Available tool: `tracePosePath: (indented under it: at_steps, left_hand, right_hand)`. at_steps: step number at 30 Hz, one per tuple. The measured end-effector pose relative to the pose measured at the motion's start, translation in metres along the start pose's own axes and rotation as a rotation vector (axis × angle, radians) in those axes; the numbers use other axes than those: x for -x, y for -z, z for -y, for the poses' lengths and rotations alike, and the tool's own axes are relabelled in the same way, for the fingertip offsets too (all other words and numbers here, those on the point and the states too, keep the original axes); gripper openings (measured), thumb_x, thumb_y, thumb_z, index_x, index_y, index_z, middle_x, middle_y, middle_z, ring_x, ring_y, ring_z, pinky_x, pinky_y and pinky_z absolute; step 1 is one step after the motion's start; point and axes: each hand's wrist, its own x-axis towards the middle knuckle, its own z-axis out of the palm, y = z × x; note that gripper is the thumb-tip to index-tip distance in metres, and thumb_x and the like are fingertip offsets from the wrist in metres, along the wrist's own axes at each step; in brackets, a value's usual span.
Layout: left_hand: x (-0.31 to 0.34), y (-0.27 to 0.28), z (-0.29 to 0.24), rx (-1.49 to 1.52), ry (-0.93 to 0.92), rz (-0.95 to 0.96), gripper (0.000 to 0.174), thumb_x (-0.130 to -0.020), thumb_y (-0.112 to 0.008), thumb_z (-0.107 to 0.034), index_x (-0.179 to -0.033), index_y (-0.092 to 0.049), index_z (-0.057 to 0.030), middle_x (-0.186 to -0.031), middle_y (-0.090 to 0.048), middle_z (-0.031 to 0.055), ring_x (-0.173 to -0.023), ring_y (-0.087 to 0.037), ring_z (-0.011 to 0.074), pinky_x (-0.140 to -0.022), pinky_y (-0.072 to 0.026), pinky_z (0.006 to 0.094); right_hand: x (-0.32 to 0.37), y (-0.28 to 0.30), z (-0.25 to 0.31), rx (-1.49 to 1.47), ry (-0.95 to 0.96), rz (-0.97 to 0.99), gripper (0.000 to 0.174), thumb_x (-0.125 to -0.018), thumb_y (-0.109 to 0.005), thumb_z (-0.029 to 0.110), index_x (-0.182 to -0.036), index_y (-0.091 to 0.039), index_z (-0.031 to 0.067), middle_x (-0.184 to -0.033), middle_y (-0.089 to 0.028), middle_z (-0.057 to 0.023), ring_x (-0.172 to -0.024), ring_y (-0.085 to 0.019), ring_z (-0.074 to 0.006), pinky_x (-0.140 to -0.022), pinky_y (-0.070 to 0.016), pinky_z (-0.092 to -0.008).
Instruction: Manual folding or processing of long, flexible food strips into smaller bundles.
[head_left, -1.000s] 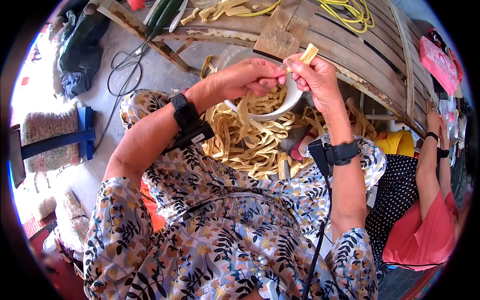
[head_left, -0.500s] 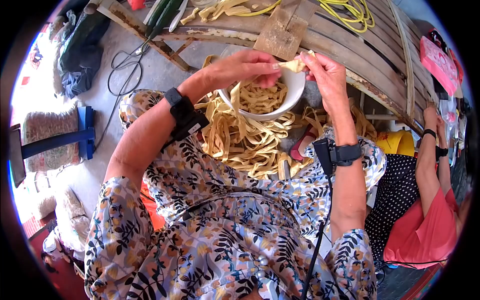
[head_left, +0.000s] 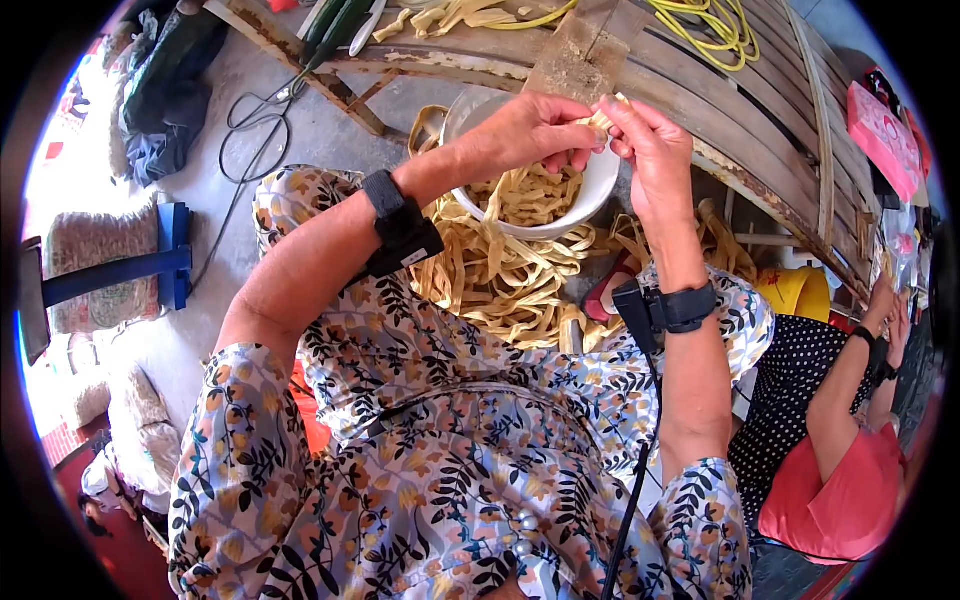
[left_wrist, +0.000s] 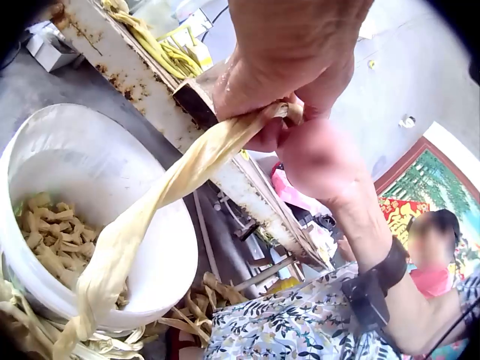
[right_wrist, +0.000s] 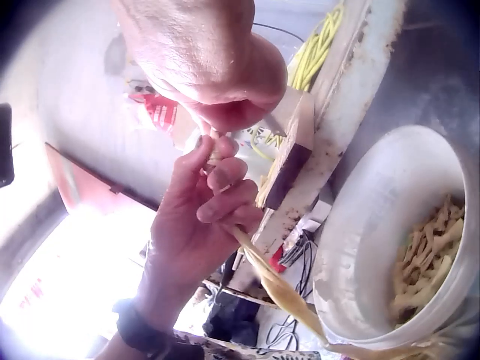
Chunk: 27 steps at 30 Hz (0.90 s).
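Observation:
Both hands meet above a white bowl [head_left: 598, 188] partly filled with short tan strip pieces. My left hand [head_left: 572, 140] and my right hand [head_left: 622, 122] pinch the top end of one long tan strip [head_left: 598, 121] between their fingertips. In the left wrist view the strip [left_wrist: 157, 199] hangs twisted from the fingers, down past the bowl's rim [left_wrist: 176, 251]. Seen from the right wrist, the left hand [right_wrist: 210, 169] grips the strip [right_wrist: 279, 291] just under the right hand [right_wrist: 214, 131], beside the bowl [right_wrist: 375, 247]. A heap of long strips [head_left: 495, 285] lies on the lap under the bowl.
A slatted wooden bench [head_left: 730, 95] runs behind the bowl, bearing a wooden block [head_left: 575, 62] and yellow cord [head_left: 715, 25]. A second person [head_left: 830, 450] sits at the right. On the concrete floor at left are a black cable [head_left: 250, 130] and a blue stand [head_left: 130, 270].
Both hands have stayed together over the bowl and shifted slightly; the strip end between the fingers is now bunched smaller. The person at the right has lowered their arms.

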Motion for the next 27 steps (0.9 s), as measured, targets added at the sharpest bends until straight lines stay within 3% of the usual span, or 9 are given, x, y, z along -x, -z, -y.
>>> tracePosePath:
  at_steps: [7,11,14,20,27]
  left_hand:
    - [0.0,-0.001,0.002,-0.023,-0.038,0.006,0.028,-0.089,-0.048,-0.029,-0.085,-0.06,-0.0047,-0.062,-0.051,-0.0032,-0.056,-0.044,0.0039,-0.051,-0.0368,0.0191]
    - [0.016,0.011,-0.028,0.04,0.067,0.051,0.034,-0.091,-0.043,-0.033,-0.092,-0.06,-0.0042,-0.065,-0.052,-0.0031,-0.058,-0.043,0.0034,-0.053,-0.0344,0.0181]
    - [0.014,0.011,-0.03,0.031,0.093,0.046,0.034,-0.089,-0.046,-0.033,-0.094,-0.057,-0.001,-0.085,-0.06,0.0023,-0.067,-0.049,0.0059,-0.063,-0.04,0.0211]
    - [-0.001,0.006,-0.002,0.019,-0.062,0.074,0.027,-0.09,-0.046,-0.029,-0.093,-0.058,-0.0047,-0.068,-0.051,-0.0041,-0.061,-0.043,0.0035,-0.056,-0.036,0.0177]
    - [-0.002,-0.004,0.006,-0.113,-0.114,0.018,0.027,-0.091,-0.044,-0.025,-0.095,-0.056,-0.0006,-0.069,-0.052,-0.0022,-0.064,-0.046,0.0057,-0.058,-0.0394,0.0194]
  right_hand:
    - [-0.006,0.006,-0.001,-0.184,-0.127,-0.002,0.015,-0.076,-0.066,0.012,-0.08,-0.065,-0.0022,-0.065,-0.052,0.0,-0.055,-0.04,-0.0044,-0.049,-0.033,-0.0169]
    - [-0.008,0.012,0.007,0.028,0.009,0.004,0.015,-0.077,-0.066,0.015,-0.08,-0.066,0.0005,-0.063,-0.052,0.0009,-0.056,-0.042,-0.0051,-0.052,-0.0349,-0.0181]
    - [-0.005,0.007,0.003,0.1,0.041,0.052,0.016,-0.077,-0.066,0.016,-0.08,-0.066,0.0005,-0.064,-0.054,0.0006,-0.057,-0.044,-0.0056,-0.053,-0.0353,-0.0185]
    - [-0.006,0.003,0.003,0.102,0.083,0.07,0.016,-0.077,-0.065,0.014,-0.081,-0.065,-0.0016,-0.066,-0.056,-0.0009,-0.055,-0.043,-0.005,-0.052,-0.035,-0.0184]
    - [-0.006,0.005,0.0,-0.097,-0.081,-0.001,0.017,-0.078,-0.065,0.015,-0.081,-0.065,-0.0016,-0.064,-0.054,0.0007,-0.055,-0.042,-0.0039,-0.051,-0.0347,-0.0171]
